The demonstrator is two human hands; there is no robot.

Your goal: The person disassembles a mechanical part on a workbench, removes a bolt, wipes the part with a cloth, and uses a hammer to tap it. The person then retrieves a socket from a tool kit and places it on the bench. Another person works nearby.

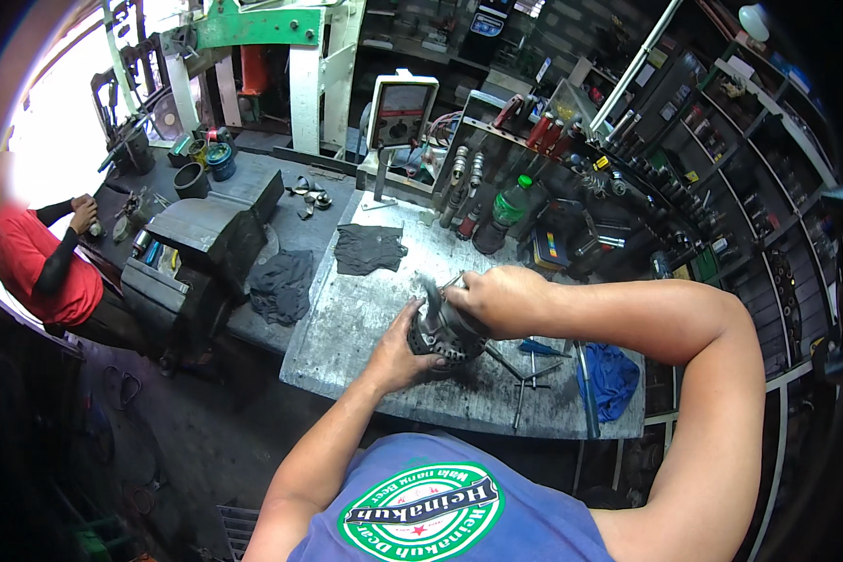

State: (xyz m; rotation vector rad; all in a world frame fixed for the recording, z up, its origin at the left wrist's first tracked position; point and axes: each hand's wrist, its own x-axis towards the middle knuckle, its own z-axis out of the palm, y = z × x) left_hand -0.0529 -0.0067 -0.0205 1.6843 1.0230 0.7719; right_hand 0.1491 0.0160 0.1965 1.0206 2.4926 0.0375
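Note:
A round, dark metal part with vent slots, looking like an alternator [450,350], stands on the worn metal workbench [347,323] in front of me. My left hand [401,356] is wrapped round its left and near side, thumb along the slotted rim. Over its upper right side, my right hand [498,298] has its fingers curled closed; what they pinch is hidden. A grey curved piece [431,292] rises between the hands, blurred. Just right of the part lie a T-handle wrench [523,393] and a blue-handled tool [539,348].
Dark rags [370,249] lie beyond my hands, a blue rag [613,382] at the right edge. A large vise [211,229] stands left. Behind are a green-capped bottle [508,208], a meter [403,112] and racked tools. A person in red [47,253] works at far left.

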